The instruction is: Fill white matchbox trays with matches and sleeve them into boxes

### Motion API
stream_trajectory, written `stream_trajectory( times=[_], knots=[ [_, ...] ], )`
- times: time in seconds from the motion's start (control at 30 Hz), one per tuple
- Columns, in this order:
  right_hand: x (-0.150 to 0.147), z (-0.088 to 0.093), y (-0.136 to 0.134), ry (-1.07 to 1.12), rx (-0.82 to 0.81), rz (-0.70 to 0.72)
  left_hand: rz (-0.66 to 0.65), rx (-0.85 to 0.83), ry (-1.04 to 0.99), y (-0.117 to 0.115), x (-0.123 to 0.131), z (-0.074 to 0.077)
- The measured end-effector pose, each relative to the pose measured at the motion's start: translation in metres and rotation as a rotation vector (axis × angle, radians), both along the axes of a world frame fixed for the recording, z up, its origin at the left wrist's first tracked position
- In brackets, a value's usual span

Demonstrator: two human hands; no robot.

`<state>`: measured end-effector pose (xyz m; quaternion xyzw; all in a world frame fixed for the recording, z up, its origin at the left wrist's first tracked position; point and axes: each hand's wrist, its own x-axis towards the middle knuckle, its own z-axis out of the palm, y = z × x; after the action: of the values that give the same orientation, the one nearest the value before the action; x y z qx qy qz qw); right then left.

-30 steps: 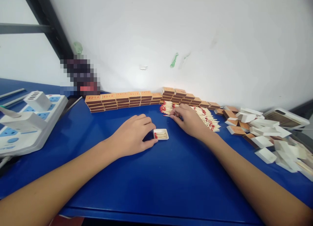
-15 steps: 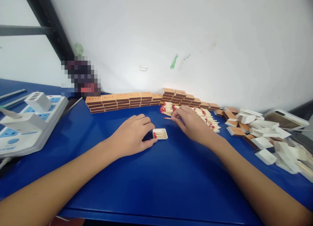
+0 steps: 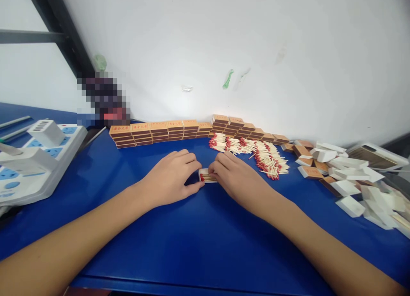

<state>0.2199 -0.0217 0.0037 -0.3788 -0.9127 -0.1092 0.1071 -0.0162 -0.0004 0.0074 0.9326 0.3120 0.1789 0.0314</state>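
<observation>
A small white matchbox tray [image 3: 203,179] lies on the blue table, partly filled with red-headed matches [image 3: 206,177]. My left hand [image 3: 174,176] grips its left end between thumb and fingers. Over the tray's right end, my right hand [image 3: 232,172] is closed in a pinch, its fingertips down at the matches. Those fingers cover part of the tray, and the matches in the pinch are mostly hidden. Behind my right hand spreads a pile of loose matches [image 3: 267,153] with red heads.
Stacked matchboxes [image 3: 158,131] line the wall, rising higher near the middle [image 3: 221,121]. To the right lies a heap of white trays [image 3: 347,163] and brown sleeves [image 3: 310,172], with a phone-like object [image 3: 378,155] behind. A power strip [image 3: 48,168] with plugs sits at the left.
My right hand has come from the match pile, a match in its pinch, down and left to the tray. My left hand stays on the tray.
</observation>
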Motion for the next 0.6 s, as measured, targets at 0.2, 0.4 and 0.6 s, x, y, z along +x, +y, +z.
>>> stream_trajectory(
  times=[0.2,0.4,0.6],
  knots=[
    [0.009,0.006,0.0,0.194,-0.097,0.029,-0.007,0.007,-0.013,-0.001,-0.001,-0.001],
    [0.054,0.003,0.03,0.311,-0.008,-0.195,-0.01,0.0,-0.012,0.0,-0.001,0.0],
    [0.091,-0.008,0.052,0.269,-0.054,-0.313,-0.012,-0.009,-0.011,-0.001,-0.001,0.0]
  ],
)
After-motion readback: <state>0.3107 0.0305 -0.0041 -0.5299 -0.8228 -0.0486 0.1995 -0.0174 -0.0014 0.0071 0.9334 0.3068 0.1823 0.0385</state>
